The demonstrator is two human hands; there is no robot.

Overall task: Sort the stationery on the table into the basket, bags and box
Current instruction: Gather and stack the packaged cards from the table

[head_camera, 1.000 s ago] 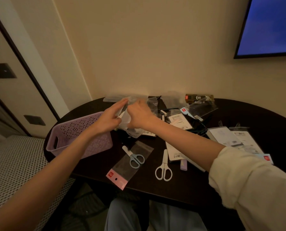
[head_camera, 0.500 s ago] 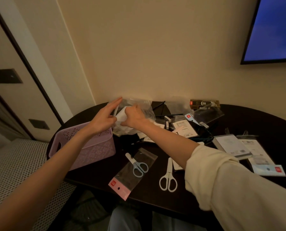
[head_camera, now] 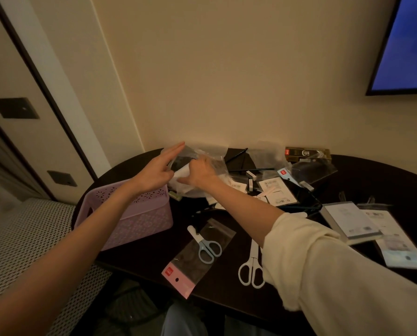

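Above the far left of the dark table [head_camera: 384, 180], my left hand [head_camera: 157, 169] holds the edge of a clear plastic bag [head_camera: 214, 163], its fingers stretched out straight along it. My right hand [head_camera: 201, 172] grips a small white item [head_camera: 182, 174] at the bag's mouth; what the item is cannot be made out. A lilac perforated basket [head_camera: 139, 217] stands just below my left wrist. Blue-handled scissors [head_camera: 206, 247] lie on a clear bag with a pink header [head_camera: 178, 275] near the front edge. White scissors [head_camera: 251, 271] lie beside them, partly under my right sleeve.
A gold and black box [head_camera: 305, 152] sits at the back by the wall. Pens, small packets and clear bags litter the middle. White packaged pads [head_camera: 350, 220] lie at the right. A screen [head_camera: 406, 44] hangs on the wall at the upper right.
Both hands moved with the clear bag a little away from me toward the wall, and the white item went further into the bag's mouth. The view has tilted.
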